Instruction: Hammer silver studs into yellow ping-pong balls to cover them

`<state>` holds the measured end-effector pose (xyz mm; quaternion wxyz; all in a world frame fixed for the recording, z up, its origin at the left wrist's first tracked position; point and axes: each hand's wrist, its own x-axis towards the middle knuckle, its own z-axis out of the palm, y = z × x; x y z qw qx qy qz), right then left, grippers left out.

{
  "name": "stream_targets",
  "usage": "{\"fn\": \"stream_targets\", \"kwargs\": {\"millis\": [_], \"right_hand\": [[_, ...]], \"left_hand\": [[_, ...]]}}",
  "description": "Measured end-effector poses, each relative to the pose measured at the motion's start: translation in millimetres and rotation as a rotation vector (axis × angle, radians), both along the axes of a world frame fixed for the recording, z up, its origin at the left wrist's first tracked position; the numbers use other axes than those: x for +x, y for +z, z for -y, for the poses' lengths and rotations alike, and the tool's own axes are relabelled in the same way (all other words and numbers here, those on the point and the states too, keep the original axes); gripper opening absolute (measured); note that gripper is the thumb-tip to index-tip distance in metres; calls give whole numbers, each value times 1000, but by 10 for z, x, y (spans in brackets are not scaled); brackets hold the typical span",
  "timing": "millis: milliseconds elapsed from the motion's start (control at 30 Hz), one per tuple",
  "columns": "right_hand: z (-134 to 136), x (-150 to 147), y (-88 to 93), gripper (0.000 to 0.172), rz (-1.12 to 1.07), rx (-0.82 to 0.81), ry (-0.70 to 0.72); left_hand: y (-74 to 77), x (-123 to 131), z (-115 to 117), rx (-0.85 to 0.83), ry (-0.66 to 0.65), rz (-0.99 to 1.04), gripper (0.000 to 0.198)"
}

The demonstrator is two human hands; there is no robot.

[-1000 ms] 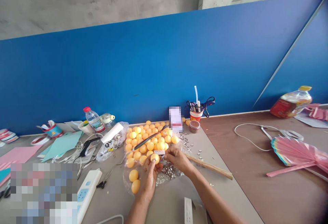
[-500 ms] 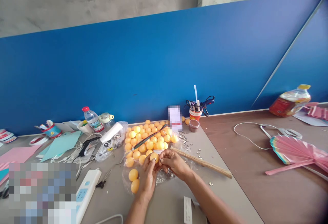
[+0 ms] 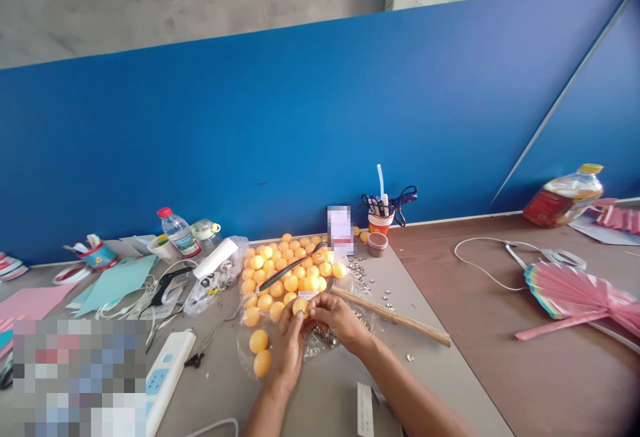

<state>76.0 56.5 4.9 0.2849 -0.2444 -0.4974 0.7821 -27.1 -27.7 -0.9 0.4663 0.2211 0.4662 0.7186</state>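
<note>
My left hand (image 3: 289, 347) is closed on an orange ping-pong ball (image 3: 299, 306), with the thumb pressed to its near side. A tiny shiny spot shows at the thumb tip. Against the ball's right side, the fingers of my right hand (image 3: 343, 322) are pinched together; whatever is between them is too small to make out. Just beyond lie many more orange ping-pong balls (image 3: 277, 310) on clear plastic. Small silvery metal pieces (image 3: 325, 337) sit in a clear bag under my hands, partly hidden by them.
Wooden sticks (image 3: 395, 317) lie to the right of my hands. A dark strap-like tool (image 3: 285, 272) rests across the balls. Behind stand a cup of pens (image 3: 381, 222) and a brown-filled tub (image 3: 377, 244). A power strip (image 3: 169, 370) lies left, a pink paper fan (image 3: 570, 294) right.
My right fingertips have come in closer to the ball, against its right side. My left hand keeps its hold. The whole view has shifted slightly.
</note>
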Motion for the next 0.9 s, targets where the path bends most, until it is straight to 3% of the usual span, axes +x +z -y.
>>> {"fn": "stream_targets", "kwargs": {"millis": [267, 500, 900], "right_hand": [[-9, -22, -79, 32, 51, 32, 12], [-25, 1, -44, 33, 45, 68, 54], [-31, 36, -17, 30, 105, 46, 60]], "left_hand": [[-37, -24, 1, -10, -5, -16, 36], [-16, -7, 13, -26, -4, -49, 35], [-212, -51, 28, -97, 69, -245, 48]]}}
